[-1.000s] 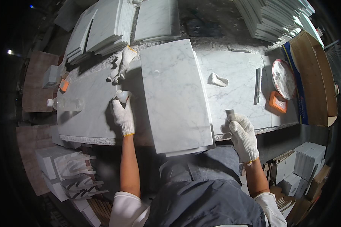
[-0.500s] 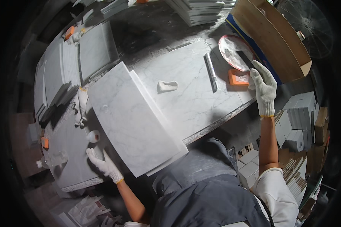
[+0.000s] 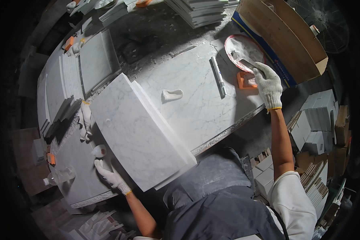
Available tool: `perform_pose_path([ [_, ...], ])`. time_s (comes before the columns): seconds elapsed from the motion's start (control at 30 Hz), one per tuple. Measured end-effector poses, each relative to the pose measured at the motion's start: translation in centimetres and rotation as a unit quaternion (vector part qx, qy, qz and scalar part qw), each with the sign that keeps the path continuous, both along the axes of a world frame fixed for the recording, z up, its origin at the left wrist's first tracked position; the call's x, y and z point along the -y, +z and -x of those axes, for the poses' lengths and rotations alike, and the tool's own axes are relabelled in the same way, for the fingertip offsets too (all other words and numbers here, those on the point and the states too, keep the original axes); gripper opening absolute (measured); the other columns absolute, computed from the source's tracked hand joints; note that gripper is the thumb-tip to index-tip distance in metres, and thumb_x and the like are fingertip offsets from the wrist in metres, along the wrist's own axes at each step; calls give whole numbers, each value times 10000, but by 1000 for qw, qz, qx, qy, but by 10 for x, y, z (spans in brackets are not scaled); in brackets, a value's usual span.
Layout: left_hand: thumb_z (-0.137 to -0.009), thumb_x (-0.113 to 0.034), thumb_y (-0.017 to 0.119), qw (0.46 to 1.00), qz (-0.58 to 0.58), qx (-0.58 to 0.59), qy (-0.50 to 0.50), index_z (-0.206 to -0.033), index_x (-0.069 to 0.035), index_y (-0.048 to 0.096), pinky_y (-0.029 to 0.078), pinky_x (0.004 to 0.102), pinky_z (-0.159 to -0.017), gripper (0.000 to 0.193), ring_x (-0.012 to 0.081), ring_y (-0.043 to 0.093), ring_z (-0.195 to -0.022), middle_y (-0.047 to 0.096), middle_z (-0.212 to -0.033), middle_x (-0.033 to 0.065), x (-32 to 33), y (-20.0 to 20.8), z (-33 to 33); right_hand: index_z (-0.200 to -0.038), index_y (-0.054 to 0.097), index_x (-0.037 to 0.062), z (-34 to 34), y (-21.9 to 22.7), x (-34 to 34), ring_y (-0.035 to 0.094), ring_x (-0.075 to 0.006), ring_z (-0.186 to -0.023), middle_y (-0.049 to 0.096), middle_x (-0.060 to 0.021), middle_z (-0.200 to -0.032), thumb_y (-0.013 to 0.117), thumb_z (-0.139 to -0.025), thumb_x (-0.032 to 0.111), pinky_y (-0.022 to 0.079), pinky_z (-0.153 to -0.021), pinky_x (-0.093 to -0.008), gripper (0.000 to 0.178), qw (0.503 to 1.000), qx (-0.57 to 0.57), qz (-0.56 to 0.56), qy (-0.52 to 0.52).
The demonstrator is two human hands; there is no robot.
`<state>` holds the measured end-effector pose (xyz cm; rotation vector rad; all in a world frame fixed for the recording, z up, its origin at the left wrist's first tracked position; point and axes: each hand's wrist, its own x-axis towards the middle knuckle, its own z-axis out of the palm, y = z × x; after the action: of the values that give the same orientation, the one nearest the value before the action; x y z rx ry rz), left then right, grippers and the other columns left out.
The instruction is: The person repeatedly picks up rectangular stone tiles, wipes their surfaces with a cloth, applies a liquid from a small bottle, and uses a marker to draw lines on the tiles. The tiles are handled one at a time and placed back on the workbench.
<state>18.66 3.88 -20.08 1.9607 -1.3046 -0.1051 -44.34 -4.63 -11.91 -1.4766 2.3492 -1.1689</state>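
While the right hand (image 3: 269, 87) has its gloved fingers closed around a flat dark scraper (image 3: 248, 64), the blade end sits over the near side of a round red-rimmed dish (image 3: 226, 50) coated with white paste (image 3: 249, 47); honestly can't tell if it's touching the stuff. That dish is toward the right end of the worktop (image 3: 202, 104), right by a long open cardboard box (image 3: 278, 34) with a blue-and-yellow side. Just below the dish, partly behind the glove, is an orange block (image 3: 241, 82), and a marker (image 3: 218, 77) lies to the left of that. Further left there's a small scrap of white fabric (image 3: 173, 95), then a couple of stacked grey-veined slabs (image 3: 134, 136), set at an angle and poking past the near edge. On their other side, well apart from the right one, the left hand (image 3: 111, 177) is loose with its fingers stretched out, fingertips by a small white roundish container (image 3: 99, 151); contact's hard to call. Spare glove (image 3: 85, 122) beyond that, clear bottle (image 3: 64, 175) off to the left.
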Motion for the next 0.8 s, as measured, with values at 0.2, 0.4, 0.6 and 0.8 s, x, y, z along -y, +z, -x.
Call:
perform_pose_path([
  [0.2, -954, -129, 714, 1000, 18, -13, -6, -1539, 21, 373, 448, 415, -1141, 693, 336, 546, -1349, 497, -1498, 248, 2, -1, 2, -1154, 742, 94, 5, 4, 0, 728, -258, -964, 752, -93, -1069, 708, -956, 169, 561, -848, -331, 214, 985, -172, 35, -5],
  [0.4, -939, -213, 761, 999, 24, 19, 17, -1516, 36, 401, 451, 409, -1130, 725, 344, 581, -1311, 569, -1427, 265, 0, -3, 4, -1098, 750, 145, 3, -2, 8, 723, -297, -899, 738, -96, -1010, 715, -948, 200, 576, -796, -366, 164, 981, -178, 66, 42],
  [0.6, -916, -179, 782, 996, 42, 70, 22, -1468, 15, 475, 489, 426, -1082, 661, 349, 607, -1270, 599, -1401, 215, 0, -2, 8, -1120, 745, 126, 9, -8, 5, 715, -286, -913, 727, -99, -1002, 682, -983, 210, 559, -797, -350, 172, 980, -193, 18, 54],
  [0.8, -921, -152, 772, 998, 40, 47, 31, -1479, 21, 459, 480, 423, -1097, 662, 340, 606, -1279, 589, -1416, 218, 1, 3, 13, -1209, 739, 154, -3, 15, -3, 723, -238, -961, 699, -71, -1102, 739, -952, 178, 570, -829, -313, 258, 972, -227, 43, 33],
])
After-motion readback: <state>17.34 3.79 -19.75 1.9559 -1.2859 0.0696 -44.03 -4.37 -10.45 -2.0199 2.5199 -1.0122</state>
